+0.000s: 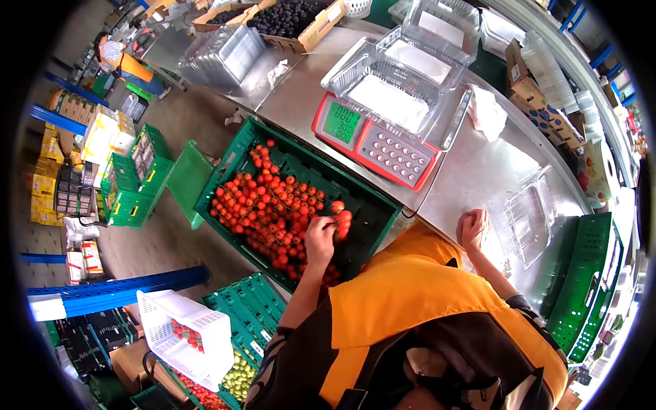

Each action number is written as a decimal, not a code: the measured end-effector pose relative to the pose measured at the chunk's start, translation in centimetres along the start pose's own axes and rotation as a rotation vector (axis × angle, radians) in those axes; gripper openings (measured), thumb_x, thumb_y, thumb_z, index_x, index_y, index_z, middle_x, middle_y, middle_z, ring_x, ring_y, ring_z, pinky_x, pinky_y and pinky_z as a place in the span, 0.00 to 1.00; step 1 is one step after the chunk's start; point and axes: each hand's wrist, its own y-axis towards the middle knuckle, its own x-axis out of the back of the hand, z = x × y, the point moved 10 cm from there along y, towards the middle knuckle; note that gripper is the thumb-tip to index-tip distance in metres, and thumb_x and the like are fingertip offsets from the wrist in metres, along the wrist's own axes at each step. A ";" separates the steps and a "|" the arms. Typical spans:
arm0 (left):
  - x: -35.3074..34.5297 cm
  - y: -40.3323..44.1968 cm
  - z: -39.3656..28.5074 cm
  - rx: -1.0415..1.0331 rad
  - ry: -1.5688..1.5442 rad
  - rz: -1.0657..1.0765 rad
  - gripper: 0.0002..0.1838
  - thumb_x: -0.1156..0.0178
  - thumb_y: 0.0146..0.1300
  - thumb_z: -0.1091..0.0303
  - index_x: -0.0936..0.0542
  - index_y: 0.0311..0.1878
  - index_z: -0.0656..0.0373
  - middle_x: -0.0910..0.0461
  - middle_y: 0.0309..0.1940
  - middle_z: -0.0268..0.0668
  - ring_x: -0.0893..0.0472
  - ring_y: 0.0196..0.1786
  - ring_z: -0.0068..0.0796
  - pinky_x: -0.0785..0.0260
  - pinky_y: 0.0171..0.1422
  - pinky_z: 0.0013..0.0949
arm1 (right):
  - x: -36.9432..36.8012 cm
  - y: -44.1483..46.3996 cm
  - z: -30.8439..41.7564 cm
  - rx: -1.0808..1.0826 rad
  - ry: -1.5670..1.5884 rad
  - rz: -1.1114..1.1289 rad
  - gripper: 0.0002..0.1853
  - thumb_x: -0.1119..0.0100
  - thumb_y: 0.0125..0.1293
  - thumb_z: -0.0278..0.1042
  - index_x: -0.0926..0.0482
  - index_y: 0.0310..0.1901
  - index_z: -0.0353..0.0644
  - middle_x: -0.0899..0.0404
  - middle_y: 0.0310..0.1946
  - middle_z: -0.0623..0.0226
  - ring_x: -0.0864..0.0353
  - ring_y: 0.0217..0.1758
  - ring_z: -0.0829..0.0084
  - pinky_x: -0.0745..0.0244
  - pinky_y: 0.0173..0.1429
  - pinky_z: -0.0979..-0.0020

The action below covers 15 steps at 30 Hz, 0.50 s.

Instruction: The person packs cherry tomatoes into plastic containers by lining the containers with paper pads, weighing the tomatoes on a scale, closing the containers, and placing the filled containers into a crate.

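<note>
Over the right part of a green crate (225, 154), my left hand (320, 240) pinches the stem of a few red tomatoes (343, 223). Many more cherry tomatoes on vines (263, 212) lie in the crate's left and middle part. My right hand (473, 229) rests on the steel table (447, 198), its fingers curled; whether it holds anything is hidden. Just right of it lies an open clear plastic container (526, 219). Beyond the crate is a red scale (393, 150) with a lit green display, and clear plastic containers (386, 92) sit on it.
Stacked clear containers (222, 55) and a cardboard box of dark grapes (290, 20) stand at the back. A green crate (581, 287) is at the right. Lower left are a white basket (184, 335) and a blue beam (130, 290). A person (126, 65) is far left.
</note>
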 end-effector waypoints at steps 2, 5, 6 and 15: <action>2.8 0.4 1.6 0.069 -0.195 -0.103 0.07 0.38 0.65 0.79 0.18 0.46 0.66 0.16 0.40 0.36 0.18 0.42 0.24 0.26 0.47 0.29 | 0.4 0.1 0.4 -0.001 0.011 0.013 0.05 0.44 0.59 0.31 0.23 0.37 0.45 0.23 0.36 0.60 0.22 0.42 0.55 0.26 0.48 0.56; 7.9 3.4 -2.7 0.161 -0.441 -0.191 0.09 0.39 0.69 0.78 0.19 0.51 0.64 0.16 0.44 0.34 0.17 0.45 0.25 0.23 0.51 0.30 | 0.4 0.0 0.3 0.001 -0.008 0.029 0.05 0.44 0.60 0.30 0.24 0.38 0.45 0.23 0.37 0.59 0.22 0.43 0.54 0.26 0.49 0.55; 9.3 4.8 -3.6 0.127 -0.571 -0.218 0.10 0.40 0.70 0.78 0.20 0.53 0.63 0.17 0.46 0.33 0.17 0.47 0.26 0.22 0.53 0.31 | 0.2 0.1 0.1 -0.005 -0.007 0.036 0.05 0.44 0.60 0.30 0.24 0.39 0.45 0.22 0.37 0.59 0.22 0.43 0.53 0.26 0.49 0.55; 12.2 16.7 -18.6 -0.195 -0.940 0.181 0.14 0.40 0.72 0.72 0.23 0.58 0.58 0.21 0.56 0.34 0.20 0.60 0.34 0.26 0.70 0.39 | 0.7 0.2 0.3 -0.053 0.054 0.028 0.06 0.43 0.60 0.28 0.25 0.39 0.43 0.24 0.36 0.60 0.22 0.43 0.55 0.27 0.49 0.56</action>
